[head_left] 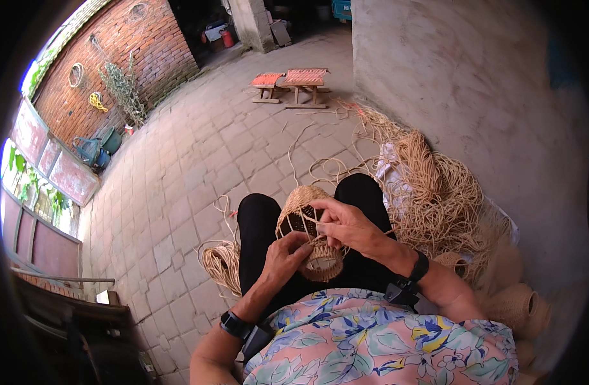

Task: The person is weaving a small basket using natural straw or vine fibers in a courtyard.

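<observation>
A small straw-coloured woven basket [302,196] lies across my lap, with a dark opening in its side crossed by several upright strands. My left hand [285,259] grips the basket by the rounded woven section nearest me, thumb and fingers pinched at its edge. Over the opening, my right hand [347,226] has thumb and forefinger closed on a thin cord [315,221] that runs to the basket. The fingers hide part of the weave, so how the cord passes through it cannot be made out.
A large tangled heap of cord [435,199] lies on the right by the plastered wall [461,77]. Another cord bundle [221,263] rests beside my left knee. Finished-looking woven pieces [516,308] sit at lower right. Two low stools [305,78] stand ahead on the paving [198,147].
</observation>
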Available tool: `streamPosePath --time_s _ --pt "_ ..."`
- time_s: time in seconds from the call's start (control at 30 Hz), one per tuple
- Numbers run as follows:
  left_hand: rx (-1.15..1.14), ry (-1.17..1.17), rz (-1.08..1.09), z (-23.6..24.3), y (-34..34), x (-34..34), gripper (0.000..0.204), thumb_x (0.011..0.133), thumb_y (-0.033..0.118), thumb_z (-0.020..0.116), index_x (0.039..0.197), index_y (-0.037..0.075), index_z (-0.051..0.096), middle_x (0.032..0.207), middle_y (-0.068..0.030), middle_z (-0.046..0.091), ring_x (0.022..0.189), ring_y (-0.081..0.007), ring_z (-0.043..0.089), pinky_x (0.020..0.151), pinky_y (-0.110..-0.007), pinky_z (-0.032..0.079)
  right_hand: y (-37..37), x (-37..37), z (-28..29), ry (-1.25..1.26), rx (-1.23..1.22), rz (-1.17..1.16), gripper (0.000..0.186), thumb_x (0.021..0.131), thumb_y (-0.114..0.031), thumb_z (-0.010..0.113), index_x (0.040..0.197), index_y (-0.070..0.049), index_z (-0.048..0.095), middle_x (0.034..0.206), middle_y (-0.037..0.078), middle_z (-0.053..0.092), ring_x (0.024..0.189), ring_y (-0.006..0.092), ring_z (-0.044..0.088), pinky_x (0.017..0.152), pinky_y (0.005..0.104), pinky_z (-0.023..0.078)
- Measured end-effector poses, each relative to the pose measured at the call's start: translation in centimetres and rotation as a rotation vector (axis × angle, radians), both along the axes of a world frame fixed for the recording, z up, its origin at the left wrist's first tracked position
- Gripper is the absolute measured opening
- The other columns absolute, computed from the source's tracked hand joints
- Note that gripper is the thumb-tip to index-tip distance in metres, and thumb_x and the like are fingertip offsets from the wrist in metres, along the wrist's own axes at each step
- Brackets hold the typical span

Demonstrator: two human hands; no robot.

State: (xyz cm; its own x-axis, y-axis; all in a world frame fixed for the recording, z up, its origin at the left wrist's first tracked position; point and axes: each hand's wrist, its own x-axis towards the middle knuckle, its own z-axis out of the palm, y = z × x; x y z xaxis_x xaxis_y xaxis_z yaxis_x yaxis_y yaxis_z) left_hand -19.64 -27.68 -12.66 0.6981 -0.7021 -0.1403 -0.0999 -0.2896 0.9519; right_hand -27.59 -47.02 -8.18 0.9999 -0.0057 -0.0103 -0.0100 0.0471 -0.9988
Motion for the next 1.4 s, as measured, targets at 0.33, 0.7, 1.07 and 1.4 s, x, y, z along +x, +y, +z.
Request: streamPosePath --time_s 0.33,0.7,1.07,1.4 --pt "0.004 -0.747 0.154 4.2 -0.9 -1.1 0.009 0.082 0.01 0.067 0.089 0.005 0.069 0.079 -0.0112 0.063 0.068 -0.0237 0.065 0.06 -0.033 0.051 -3.7 -3.4 -5.2 0.117 0.28 -0.282 0.014 0.093 -0.016 0.059 0.099 -0.003 0.06 0.078 0.001 0.059 0.066 0.0062 0.057 0.058 0.02 0.05" --pt "0.166 -0.9 -0.054 3.9 -4.2 -0.5 0.007 0.079 0.015 0.066 0.082 0.009 0.065 0.075 -0.0091 0.063 0.066 -0.029 0.064 0.057 -0.039 0.049 -2.3 3.0 -3.1 -0.197 -0.381 -0.317 0.011 0.084 -0.013 0.061 0.09 -0.005 0.064 0.072 0.008 0.066 0.066 0.0184 0.066 0.063 0.0317 0.052" --pt "0.13 -0.571 -0.037 3.7 -3.5 -1.1 0.018 0.079 0.015 0.061 0.092 0.003 0.065 0.079 -0.0154 0.068 0.071 -0.0312 0.067 0.067 -0.038 0.052 -0.1 4.0 -4.0 -0.187 -0.779 -0.329 0.017 0.08 -0.013 0.059 0.095 -0.005 0.061 0.078 0.015 0.066 0.078 0.0353 0.065 0.071 0.0421 0.052" --pt "0.072 -0.574 0.06 2.4 -1.8 -0.9 0.014 0.08 0.012 0.065 0.088 0.001 0.065 0.076 -0.0095 0.063 0.065 -0.0183 0.061 0.062 -0.03 0.049 -1.8 -1.0 -3.6 -0.002 0.006 -0.245 0.024 0.093 -0.011 0.055 0.114 -0.001 0.059 0.074 0.005 0.064 0.057 0.0074 0.063 0.045 0.0213 0.049"
